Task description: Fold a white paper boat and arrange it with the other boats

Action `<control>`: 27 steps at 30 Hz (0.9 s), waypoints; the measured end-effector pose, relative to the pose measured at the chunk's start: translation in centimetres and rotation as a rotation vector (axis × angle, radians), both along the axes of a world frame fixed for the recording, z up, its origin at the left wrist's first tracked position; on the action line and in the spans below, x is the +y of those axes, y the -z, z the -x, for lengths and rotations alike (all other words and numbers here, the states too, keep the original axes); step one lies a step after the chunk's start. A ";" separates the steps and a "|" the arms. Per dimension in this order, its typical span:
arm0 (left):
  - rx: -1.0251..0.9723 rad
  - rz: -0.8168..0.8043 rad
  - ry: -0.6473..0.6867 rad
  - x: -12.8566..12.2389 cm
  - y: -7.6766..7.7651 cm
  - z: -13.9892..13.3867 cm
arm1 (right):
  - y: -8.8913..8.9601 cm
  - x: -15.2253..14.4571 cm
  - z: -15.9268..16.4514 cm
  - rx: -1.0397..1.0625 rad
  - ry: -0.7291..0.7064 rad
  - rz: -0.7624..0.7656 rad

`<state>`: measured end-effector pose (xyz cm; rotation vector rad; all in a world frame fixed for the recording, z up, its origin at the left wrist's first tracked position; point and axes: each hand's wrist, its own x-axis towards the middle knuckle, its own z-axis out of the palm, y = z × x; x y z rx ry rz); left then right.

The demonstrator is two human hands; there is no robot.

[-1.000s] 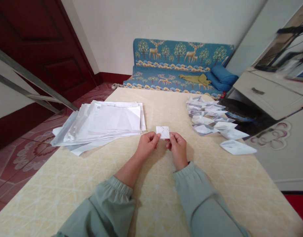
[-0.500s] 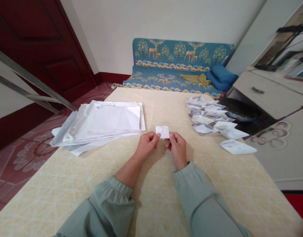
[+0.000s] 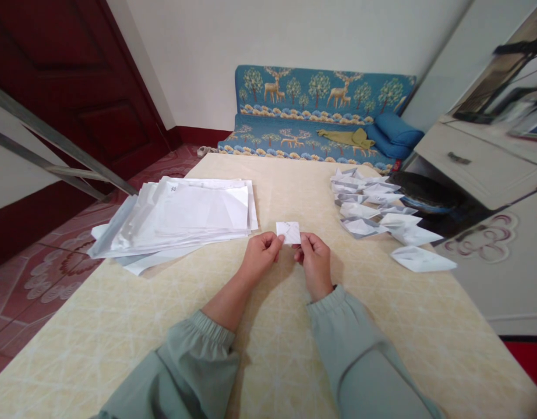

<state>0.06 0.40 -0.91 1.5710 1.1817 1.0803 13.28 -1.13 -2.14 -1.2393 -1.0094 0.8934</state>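
1. A small folded white paper square [image 3: 288,233] is held between the two hands, above or against the middle of the table [image 3: 272,361]; whether its underside touches the surface cannot be told. Crease lines cross its upper face.
2. The left hand [image 3: 263,253] pinches the square's lower left corner, thumb on top, the other fingers curled in beneath.
3. The right hand [image 3: 315,259] grips the lower right corner in the same narrow way, thumb and fingers closed together on the paper.
4. Both wrists come out of grey-green sleeves [image 3: 202,355] with gathered cuffs.
5. Left of the hands, near the left hand but apart from it, lies an uneven stack of white sheets [image 3: 202,209], some edges jutting past others.
6. To the right, well apart from the right hand, folded paper boats [image 3: 361,227] crowd together in rows, with one at the near end by the table's right edge.
7. Beyond the table's far edge stands a blue seat [image 3: 268,137] patterned with deer and trees, carrying a yellow-green cloth [image 3: 347,138] and a blue cushion [image 3: 397,129].
8. A dark red door [image 3: 54,75] stands at far left, a pale cabinet [image 3: 482,160] at right.
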 end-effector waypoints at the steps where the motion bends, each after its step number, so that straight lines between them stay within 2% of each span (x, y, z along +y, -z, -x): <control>1: -0.001 0.000 -0.002 0.0 0.0 0.0 | 0.0 0.0 0.0 -0.002 0.000 0.000; 27: -0.007 -0.006 0.001 -0.1 -0.2 0.0 | 0.2 0.0 0.0 -0.009 -0.002 -0.001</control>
